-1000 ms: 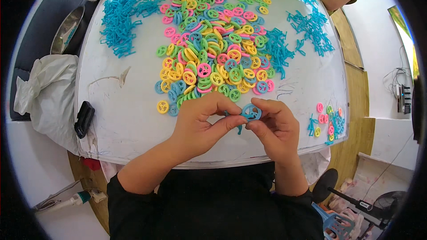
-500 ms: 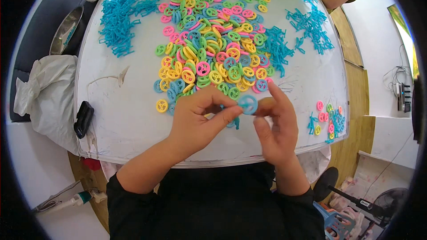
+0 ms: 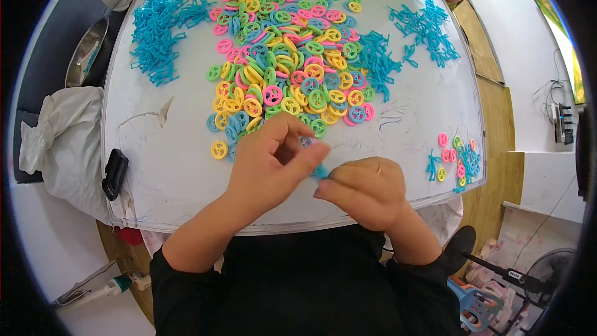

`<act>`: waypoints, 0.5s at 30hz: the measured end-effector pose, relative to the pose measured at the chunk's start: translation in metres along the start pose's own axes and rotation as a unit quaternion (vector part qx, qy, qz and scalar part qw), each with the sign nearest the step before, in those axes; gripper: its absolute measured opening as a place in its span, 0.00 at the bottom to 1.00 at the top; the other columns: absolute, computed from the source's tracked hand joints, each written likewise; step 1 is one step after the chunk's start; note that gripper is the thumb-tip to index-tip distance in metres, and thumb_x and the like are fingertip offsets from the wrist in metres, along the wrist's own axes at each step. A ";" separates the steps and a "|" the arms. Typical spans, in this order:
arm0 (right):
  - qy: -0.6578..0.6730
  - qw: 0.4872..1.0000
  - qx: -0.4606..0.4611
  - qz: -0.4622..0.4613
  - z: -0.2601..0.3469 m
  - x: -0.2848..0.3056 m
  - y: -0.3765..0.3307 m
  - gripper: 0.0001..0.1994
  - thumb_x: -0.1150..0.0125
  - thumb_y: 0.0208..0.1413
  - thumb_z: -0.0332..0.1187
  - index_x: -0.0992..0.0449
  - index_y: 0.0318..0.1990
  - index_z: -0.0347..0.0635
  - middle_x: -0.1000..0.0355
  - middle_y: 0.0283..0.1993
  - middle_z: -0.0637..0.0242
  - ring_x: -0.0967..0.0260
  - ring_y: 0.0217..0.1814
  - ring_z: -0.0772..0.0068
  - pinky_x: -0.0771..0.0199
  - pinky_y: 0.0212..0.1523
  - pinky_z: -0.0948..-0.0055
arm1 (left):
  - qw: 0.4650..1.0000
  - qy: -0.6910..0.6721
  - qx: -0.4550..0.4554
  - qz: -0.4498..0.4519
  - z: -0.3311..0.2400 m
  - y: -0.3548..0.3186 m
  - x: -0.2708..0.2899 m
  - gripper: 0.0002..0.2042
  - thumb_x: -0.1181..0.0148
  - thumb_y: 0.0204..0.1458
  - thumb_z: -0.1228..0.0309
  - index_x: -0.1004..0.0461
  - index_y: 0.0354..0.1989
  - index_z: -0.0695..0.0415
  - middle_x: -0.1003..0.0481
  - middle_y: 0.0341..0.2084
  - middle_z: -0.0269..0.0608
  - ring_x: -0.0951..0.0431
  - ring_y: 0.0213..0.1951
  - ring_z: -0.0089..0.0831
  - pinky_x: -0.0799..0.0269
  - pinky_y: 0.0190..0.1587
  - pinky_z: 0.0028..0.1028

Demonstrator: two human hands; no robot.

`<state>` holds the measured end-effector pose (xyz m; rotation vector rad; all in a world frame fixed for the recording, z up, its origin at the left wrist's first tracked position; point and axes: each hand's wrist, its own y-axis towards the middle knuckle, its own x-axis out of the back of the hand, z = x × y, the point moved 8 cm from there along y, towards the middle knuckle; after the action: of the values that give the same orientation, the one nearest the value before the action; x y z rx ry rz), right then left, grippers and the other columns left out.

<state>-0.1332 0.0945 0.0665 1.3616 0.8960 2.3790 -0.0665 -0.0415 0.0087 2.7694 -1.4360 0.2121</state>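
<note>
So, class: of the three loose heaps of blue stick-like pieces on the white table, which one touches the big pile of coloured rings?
The middle heap, right of the ring pile, touches its edge. The far-left heap and far-right heap lie apart on bare table.

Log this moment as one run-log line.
left hand: pinching small blue piece | right hand: pinching same piece | behind: pile of coloured wheels on white table

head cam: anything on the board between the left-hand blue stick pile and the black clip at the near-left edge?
Head view: mostly bare white board between the blue stick pile and black clip; only a small torn scrap and scuff marks.
</note>
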 end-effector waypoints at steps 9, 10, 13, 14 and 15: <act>0.448 0.788 -0.413 -0.085 -0.052 -0.015 -0.015 0.05 0.36 0.55 0.21 0.23 0.39 0.32 0.24 0.36 0.63 0.24 0.35 0.75 0.23 0.35 0.76 | 0.957 0.127 -0.248 0.082 -0.035 -0.005 -0.011 0.19 0.27 0.43 0.74 0.23 0.45 0.59 0.21 0.37 0.41 0.20 0.37 0.33 0.25 0.40 0.28; 0.542 0.706 -0.424 -0.167 -0.055 -0.018 -0.018 0.06 0.36 0.56 0.21 0.23 0.40 0.32 0.24 0.37 0.63 0.25 0.35 0.75 0.23 0.35 0.76 | 0.957 0.126 -0.248 0.083 -0.034 -0.005 -0.011 0.19 0.27 0.43 0.74 0.23 0.45 0.59 0.21 0.37 0.41 0.20 0.37 0.33 0.25 0.40 0.28; 0.345 0.788 -0.493 -0.129 -0.070 -0.012 -0.037 0.09 0.35 0.55 0.24 0.23 0.43 0.33 0.25 0.38 0.62 0.26 0.33 0.73 0.25 0.34 0.75 | 0.981 -0.027 -0.184 -0.059 -0.027 0.002 0.020 0.13 0.30 0.47 0.80 0.21 0.42 0.61 0.19 0.39 0.42 0.20 0.39 0.28 0.24 0.42 0.25; 0.345 0.788 -0.493 -0.129 -0.071 -0.015 -0.040 0.09 0.35 0.55 0.24 0.23 0.43 0.33 0.25 0.38 0.62 0.26 0.33 0.73 0.25 0.34 0.75 | 0.981 -0.027 -0.183 -0.060 -0.024 0.002 0.023 0.13 0.30 0.47 0.80 0.21 0.42 0.61 0.19 0.39 0.42 0.20 0.39 0.28 0.24 0.42 0.25; 0.203 0.880 -0.429 -0.016 -0.063 -0.020 -0.030 0.11 0.34 0.53 0.25 0.23 0.44 0.34 0.25 0.37 0.62 0.27 0.32 0.70 0.26 0.33 0.73 | 0.978 -0.006 -0.195 -0.069 -0.021 0.001 0.029 0.14 0.32 0.48 0.83 0.22 0.44 0.62 0.20 0.41 0.43 0.20 0.42 0.29 0.25 0.46 0.26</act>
<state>-0.1779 0.0838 0.0106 0.5023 -0.1250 2.5550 -0.0528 -0.0638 0.0333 2.5320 -1.1340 -0.0830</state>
